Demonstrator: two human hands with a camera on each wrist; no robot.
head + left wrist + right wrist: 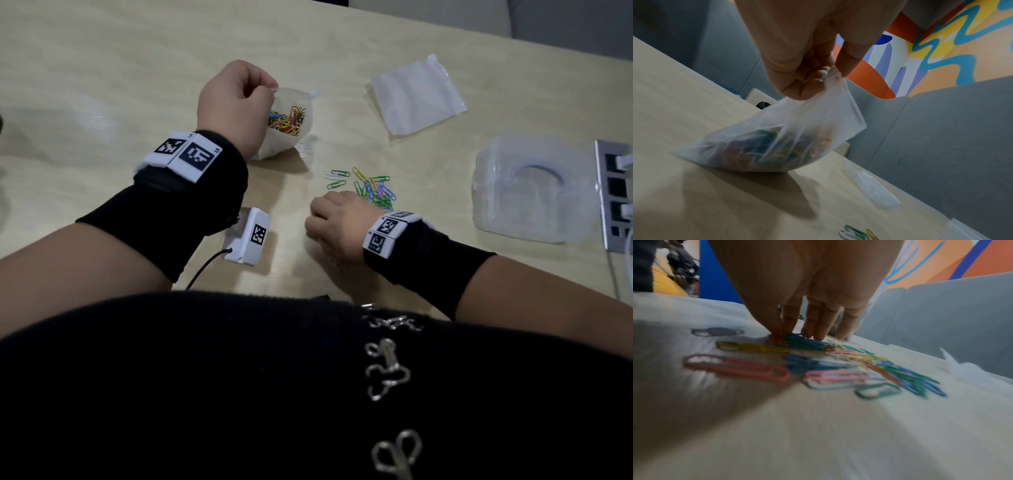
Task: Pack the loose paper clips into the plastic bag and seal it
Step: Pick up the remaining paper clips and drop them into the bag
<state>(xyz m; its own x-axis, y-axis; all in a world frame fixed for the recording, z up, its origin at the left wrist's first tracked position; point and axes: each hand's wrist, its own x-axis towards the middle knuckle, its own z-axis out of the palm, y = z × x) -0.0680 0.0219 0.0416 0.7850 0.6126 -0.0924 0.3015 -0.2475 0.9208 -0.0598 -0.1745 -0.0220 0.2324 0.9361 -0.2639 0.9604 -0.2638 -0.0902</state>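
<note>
My left hand (pixel 236 102) pinches the top edge of a small clear plastic bag (pixel 291 133) that stands on the table with its mouth open. Coloured paper clips (pixel 286 120) lie inside it. In the left wrist view the bag (pixel 777 141) hangs from thumb and fingers, its bottom on the table. A loose pile of coloured paper clips (pixel 371 188) lies right of the bag. My right hand (pixel 337 222) reaches down onto that pile. In the right wrist view its thumb and fingertips (pixel 789 331) pinch a small bunch of clips (pixel 797 340) from the pile (pixel 838 368).
A second, flat plastic bag (pixel 416 99) lies at the back right of the wooden table (pixel 102 68). A clear plastic box (pixel 527 192) stands at the right, next to a metal hub (pixel 613 198). A small white device (pixel 248 236) with a cable sits near the front edge.
</note>
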